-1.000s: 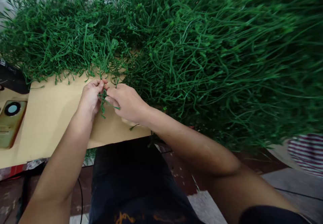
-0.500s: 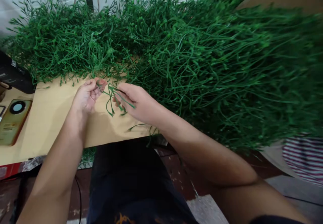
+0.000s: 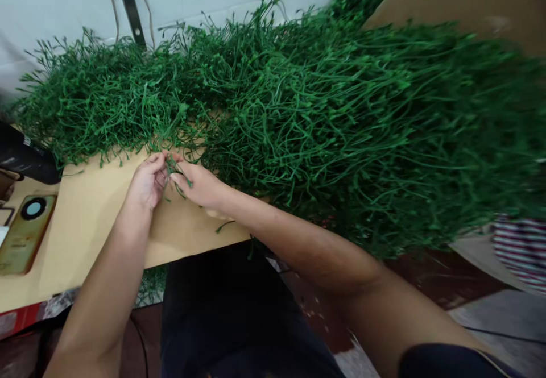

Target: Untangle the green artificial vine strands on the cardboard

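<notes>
While both hands meet at the pile's near edge, layout left to right:
phone: gold phone (image 3: pixel 23 233) flat on the worktop (image 3: pixel 89 219), at 9 o'clock, well apart from the hands.
black object: dark item (image 3: pixel 23 159) just above the phone, partly cut off.
left hand: left hand (image 3: pixel 147 182) curled, fingertips pinched on a small green sprig (image 3: pixel 174 170).
sprig: between the two hands, touching the pile's fringe at its 12 o'clock.
right hand: right hand (image 3: pixel 200 185) closed, thumb and fingers gripping the same sprig.
pile: big heap of green stems (image 3: pixel 319 122) covering the worktop from 10 to 3 o'clock.
fabric: striped cloth (image 3: pixel 520 250) at 4 o'clock.
</notes>
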`<state>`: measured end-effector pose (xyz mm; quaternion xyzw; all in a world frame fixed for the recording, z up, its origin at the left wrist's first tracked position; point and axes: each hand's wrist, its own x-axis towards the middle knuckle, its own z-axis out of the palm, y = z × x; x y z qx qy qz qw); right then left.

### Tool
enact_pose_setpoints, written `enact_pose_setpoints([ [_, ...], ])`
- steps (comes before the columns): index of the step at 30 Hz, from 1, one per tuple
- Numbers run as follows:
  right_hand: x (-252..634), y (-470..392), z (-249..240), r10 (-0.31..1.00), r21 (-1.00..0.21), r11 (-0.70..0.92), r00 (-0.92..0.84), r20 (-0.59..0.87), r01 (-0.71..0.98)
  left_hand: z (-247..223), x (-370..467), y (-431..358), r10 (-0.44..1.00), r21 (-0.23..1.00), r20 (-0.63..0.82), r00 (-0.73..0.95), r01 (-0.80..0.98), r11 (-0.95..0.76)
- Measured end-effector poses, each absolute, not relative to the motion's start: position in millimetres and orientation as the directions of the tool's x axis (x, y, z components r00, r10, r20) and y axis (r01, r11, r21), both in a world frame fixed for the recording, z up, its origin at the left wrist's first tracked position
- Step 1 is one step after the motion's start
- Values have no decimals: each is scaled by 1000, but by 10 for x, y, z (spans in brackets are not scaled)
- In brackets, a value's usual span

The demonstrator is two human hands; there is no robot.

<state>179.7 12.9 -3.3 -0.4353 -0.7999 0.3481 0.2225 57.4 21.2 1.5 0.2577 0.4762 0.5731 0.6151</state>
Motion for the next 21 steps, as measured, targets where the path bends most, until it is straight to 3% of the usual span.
enact_pose_setpoints([
  [7, 1858, -100, 88, 784, -530, 506, -619, -46, 681, -3, 527, 240, 929, 792, -351, -118, -566, 228],
  [12, 1882, -189, 71, 774, -501, 531, -632, -43, 684, 32, 520, 225, 935, 776, -354, -5, -559, 291],
  [21, 1904, -538, 131, 743, -455, 585, -669, -32, 672, 91, 655, 227, 884, 882, -388, -262, -382, 275],
])
